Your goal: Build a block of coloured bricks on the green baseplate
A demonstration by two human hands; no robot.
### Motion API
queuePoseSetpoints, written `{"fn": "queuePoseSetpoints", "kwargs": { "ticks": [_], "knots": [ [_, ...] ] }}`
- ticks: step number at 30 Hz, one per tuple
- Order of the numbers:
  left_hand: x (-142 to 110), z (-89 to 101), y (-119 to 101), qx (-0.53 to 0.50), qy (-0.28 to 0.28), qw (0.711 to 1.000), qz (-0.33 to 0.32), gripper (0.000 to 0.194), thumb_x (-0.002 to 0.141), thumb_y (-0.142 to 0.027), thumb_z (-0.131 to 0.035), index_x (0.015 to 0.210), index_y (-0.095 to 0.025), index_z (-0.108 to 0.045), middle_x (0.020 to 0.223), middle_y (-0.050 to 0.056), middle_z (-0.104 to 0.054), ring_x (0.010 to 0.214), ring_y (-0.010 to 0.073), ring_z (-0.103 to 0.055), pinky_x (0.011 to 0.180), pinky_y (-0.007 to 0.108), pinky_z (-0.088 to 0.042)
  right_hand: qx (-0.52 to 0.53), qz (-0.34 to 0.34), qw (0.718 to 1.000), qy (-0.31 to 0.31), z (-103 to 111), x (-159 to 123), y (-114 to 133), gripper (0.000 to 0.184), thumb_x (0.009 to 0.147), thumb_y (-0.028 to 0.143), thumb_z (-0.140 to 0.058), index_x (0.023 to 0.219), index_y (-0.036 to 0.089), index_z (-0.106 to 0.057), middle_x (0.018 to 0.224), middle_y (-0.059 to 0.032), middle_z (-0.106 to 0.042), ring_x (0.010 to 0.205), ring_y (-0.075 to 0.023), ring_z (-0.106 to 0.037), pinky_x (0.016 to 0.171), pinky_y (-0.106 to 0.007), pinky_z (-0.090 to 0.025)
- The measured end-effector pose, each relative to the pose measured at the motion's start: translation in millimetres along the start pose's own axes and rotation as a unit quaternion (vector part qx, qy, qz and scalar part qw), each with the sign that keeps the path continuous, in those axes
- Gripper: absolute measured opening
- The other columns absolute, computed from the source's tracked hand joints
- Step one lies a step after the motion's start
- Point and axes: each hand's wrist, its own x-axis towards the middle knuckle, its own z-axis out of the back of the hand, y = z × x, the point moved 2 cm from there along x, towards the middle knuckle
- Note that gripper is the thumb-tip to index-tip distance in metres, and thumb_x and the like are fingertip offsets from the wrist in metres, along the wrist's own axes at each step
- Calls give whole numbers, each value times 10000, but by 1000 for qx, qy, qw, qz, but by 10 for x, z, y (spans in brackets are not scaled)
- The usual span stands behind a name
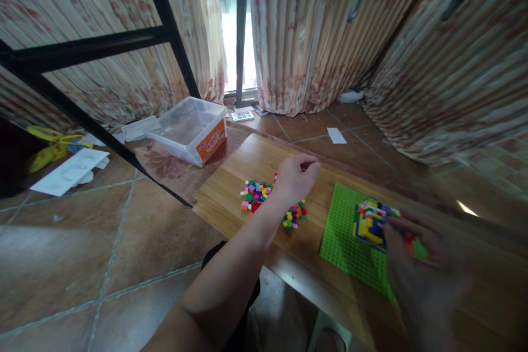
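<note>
My left hand [296, 177] hovers over the wooden table, its fingers curled together; whatever they hold, if anything, is hidden. Beneath that wrist lies a pile of small loose toy bricks [258, 191] in many colours, partly covered by my forearm. To the right is a green studded baseplate [340, 231]. On it sits a colourful brick build [371, 223] with yellow, blue, white and red parts. My right hand [429, 269], smeared by motion, is at the build's right side, thumb close to it. Whether those fingers grip or only touch the bricks is unclear.
The wooden table [243, 157] runs diagonally to the right. Behind its left end, a clear plastic box [185, 132] with an orange label stands on a brown mat [165, 168]. A black metal frame [99, 47] crosses the upper left, before striped curtains [297, 38].
</note>
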Motion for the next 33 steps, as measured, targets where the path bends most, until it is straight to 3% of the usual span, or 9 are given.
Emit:
{"fn": "queuePoseSetpoints", "kwargs": {
  "ticks": [2,5,8,16,21,25,27,30,33],
  "knots": [
    [42,100,14,-27,-29,999,-1,234,828,-224,-553,908,-126,-750,776,40,-707,688,119,-600,644,224,-469,76,17,996,40,-155,-73,271,129,853,340,-633,852,232,-702,998,-76,-719,977,-252,-665,914,-459,-500],
    [86,253,40,-68,-64,996,15,226,810,-221,-568,913,-127,-746,758,27,-694,644,98,-578,612,204,-475,128,54,976,165,-490,-233,652,136,892,302,-589,917,239,-706,997,-50,-718,946,-206,-660,848,-380,-519],
    [104,396,44,-111,-85,989,42,214,791,-215,-579,905,-121,-735,744,15,-678,605,80,-561,566,181,-471,140,101,956,236,-813,-372,933,158,897,270,-574,983,242,-704,1049,-58,-720,1003,-223,-632,902,-406,-489],
    [128,632,44,-123,-116,984,60,176,754,-210,-592,828,-117,-723,658,-9,-626,573,71,-553,547,171,-465,90,116,943,300,-1312,-491,1155,183,849,179,-576,968,219,-708,988,-81,-725,980,-272,-572,900,-459,-455],
    [160,672,135,-85,-85,990,67,180,742,-219,-595,821,-117,-721,653,-7,-622,578,81,-546,555,185,-451,126,75,953,265,-1272,-468,1123,181,882,202,-560,967,225,-718,965,-72,-726,973,-252,-597,907,-442,-466],
    [105,612,126,-79,-13,993,91,152,758,-244,-603,733,-119,-687,609,-14,-588,567,83,-517,536,184,-409,207,-29,965,158,-1094,-333,1027,215,881,274,-597,1064,228,-699,1036,-57,-716,975,-209,-636,919,-402,-485],
    [25,497,69,-112,72,984,115,210,786,-287,-603,667,-121,-651,595,-13,-577,565,85,-519,549,194,-421,235,-88,964,91,-1007,-251,943,232,867,312,-621,1067,215,-690,999,-55,-710,892,-185,-649,850,-367,-517],
    [-136,248,-46,-187,193,952,147,180,783,-294,-638,750,-123,-682,700,12,-654,626,96,-571,610,213,-462,247,-137,959,15,-903,-154,797,276,842,360,-651,1057,189,-677,964,-66,-701,823,-171,-649,782,-343,-540],
    [-248,15,-120,-238,207,938,145,132,769,-247,-653,784,-126,-703,724,18,-678,658,99,-591,659,217,-482,235,-141,962,-1,-821,-101,678,290,823,370,-671,1043,181,-675,959,-72,-703,816,-173,-658,786,-355,-550]
  ]
}}
